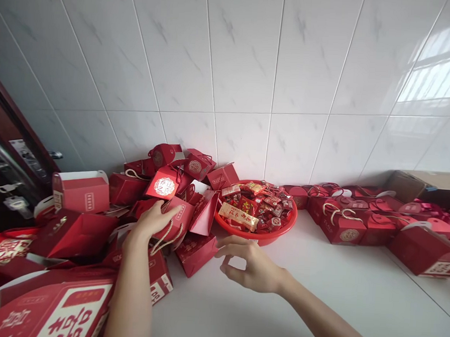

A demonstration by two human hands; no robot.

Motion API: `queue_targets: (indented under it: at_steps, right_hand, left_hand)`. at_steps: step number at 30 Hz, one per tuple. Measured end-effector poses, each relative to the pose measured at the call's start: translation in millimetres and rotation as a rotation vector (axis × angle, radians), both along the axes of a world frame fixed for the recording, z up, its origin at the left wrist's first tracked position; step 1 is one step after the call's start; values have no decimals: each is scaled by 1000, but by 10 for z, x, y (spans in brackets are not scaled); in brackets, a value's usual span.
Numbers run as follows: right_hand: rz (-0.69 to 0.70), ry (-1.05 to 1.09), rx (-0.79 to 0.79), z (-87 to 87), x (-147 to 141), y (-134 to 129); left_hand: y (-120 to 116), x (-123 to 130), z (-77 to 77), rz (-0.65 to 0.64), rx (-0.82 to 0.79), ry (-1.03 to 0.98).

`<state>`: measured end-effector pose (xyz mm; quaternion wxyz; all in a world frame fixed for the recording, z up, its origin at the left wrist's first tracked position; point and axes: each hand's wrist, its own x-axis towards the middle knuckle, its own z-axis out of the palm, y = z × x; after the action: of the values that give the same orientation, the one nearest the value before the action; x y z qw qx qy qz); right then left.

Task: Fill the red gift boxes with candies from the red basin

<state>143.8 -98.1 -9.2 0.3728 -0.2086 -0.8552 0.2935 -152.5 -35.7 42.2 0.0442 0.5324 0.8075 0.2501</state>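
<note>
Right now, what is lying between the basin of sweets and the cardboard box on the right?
Several red gift boxes lie between the basin and the cardboard box, in the head view.

- Tiled wall point(245, 64): pale grey, dark flecks, straight grout lines; barred window reflection point(437, 64) at its right end.
- Dark reddish-brown door frame point(16, 122): left of wall, metal hardware point(17, 203) beside it.
- Open cardboard carton point(408, 190): against wall, right end.
- White tabletop point(210, 313): below wall.

Boxes point(90, 194) red, gold-and-white print; basin point(282, 229) orange-red; wall tiles point(246, 49) white, grey-veined; rope handles point(167, 242) cream.
</note>
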Motion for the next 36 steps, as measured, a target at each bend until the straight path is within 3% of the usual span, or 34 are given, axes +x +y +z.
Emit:
queue_targets:
  at_steps: [5, 10, 17, 23, 26, 29, 31, 36]
  right_hand:
    - [9, 4, -59, -5, 4, 27]
    - [6, 26, -91, 6, 81, 59]
    - [12, 28, -112, -11, 95, 77]
    - [-6, 10, -107, -16, 95, 65]
    - [-2, 10, -104, -11, 97, 67]
    - [-7, -5, -102, -13, 106, 68]
    - [-16, -21, -102, -17, 125, 65]
    - [15, 18, -157, -30, 134, 76]
  left_hand:
    - [-42, 60, 37, -33, -107, -139]
    - [-51, 121, 28, -82, -126, -144]
    - [-81, 193, 63, -135, -51, -107]
    - [-59, 452, 114, -206, 62, -49]
    - [-36, 597, 110, -310, 197, 5]
    - [-23, 679, 106, -417, 223, -30]
    - [-20, 665, 117, -378, 232, -16]
    - [-36, 413, 158, -110, 145, 3]
